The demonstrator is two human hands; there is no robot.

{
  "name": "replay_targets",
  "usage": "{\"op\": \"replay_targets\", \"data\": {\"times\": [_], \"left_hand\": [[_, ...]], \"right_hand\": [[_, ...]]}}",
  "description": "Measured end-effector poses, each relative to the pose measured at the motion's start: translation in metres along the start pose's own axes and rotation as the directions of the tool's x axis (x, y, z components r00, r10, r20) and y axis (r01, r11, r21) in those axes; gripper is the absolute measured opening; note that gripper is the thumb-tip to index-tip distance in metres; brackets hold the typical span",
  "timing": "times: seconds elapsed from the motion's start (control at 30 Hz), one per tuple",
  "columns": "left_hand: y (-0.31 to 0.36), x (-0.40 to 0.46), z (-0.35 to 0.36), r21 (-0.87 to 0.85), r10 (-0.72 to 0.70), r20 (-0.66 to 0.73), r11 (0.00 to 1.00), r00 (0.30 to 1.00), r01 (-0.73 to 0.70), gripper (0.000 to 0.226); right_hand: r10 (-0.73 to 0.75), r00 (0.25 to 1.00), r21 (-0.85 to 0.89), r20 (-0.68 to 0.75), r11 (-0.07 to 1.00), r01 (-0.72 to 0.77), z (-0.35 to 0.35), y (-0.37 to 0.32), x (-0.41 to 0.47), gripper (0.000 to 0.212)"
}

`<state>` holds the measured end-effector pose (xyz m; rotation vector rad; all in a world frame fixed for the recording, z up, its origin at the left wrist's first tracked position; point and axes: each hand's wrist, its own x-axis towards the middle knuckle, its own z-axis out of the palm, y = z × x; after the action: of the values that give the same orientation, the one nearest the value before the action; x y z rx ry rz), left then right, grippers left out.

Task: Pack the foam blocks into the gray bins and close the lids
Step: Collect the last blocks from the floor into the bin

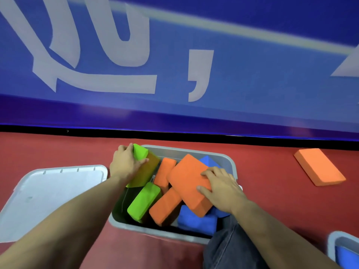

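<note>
A gray bin (pixel 194 152) sits on the red floor, filled with several green, orange and blue foam blocks. My left hand (pixel 125 164) grips a green block (pixel 140 152) at the bin's far left corner. On top of the pile lies a large orange block (pixel 187 177), and my right hand (pixel 221 188) grips its near right edge, thumb on its side. A second green block (pixel 143 201) and a long orange block (pixel 165 207) lie below them. Blue blocks (pixel 196 221) fill the near right corner. The bin's gray lid (pixel 48 193) lies upside down on the floor to the left.
One loose orange block (pixel 318 166) rests on the red floor at the right. The corner of a second gray bin (pixel 343 247) with something blue inside shows at the bottom right. A blue wall with white letters (pixel 174 65) stands just behind the bin. My knee (pixel 223 247) is beside the bin.
</note>
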<state>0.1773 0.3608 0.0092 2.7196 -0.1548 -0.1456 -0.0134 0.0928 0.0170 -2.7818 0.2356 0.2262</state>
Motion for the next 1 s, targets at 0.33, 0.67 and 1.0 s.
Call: {"op": "replay_targets", "data": {"times": [0.33, 0.67, 1.0], "left_hand": [[-0.001, 0.022, 0.030, -0.033, 0.014, 0.171, 0.999, 0.985, -0.008, 0.078], [0.047, 0.004, 0.039, -0.098, 0.118, 0.198, 0.990, 0.973, -0.100, 0.075], [0.214, -0.052, 0.040, -0.218, 0.499, 0.220, 0.863, 0.838, -0.456, 0.074]], "right_hand": [[0.050, 0.999, 0.093, -0.016, 0.995, -0.048, -0.001, -0.011, 0.020, 0.055], [0.140, 0.987, 0.154, -0.083, 0.980, -0.126, -0.011, -0.002, 0.016, 0.057], [0.367, 0.913, 0.195, -0.178, 0.923, -0.333, -0.075, 0.092, -0.055, 0.069]]}}
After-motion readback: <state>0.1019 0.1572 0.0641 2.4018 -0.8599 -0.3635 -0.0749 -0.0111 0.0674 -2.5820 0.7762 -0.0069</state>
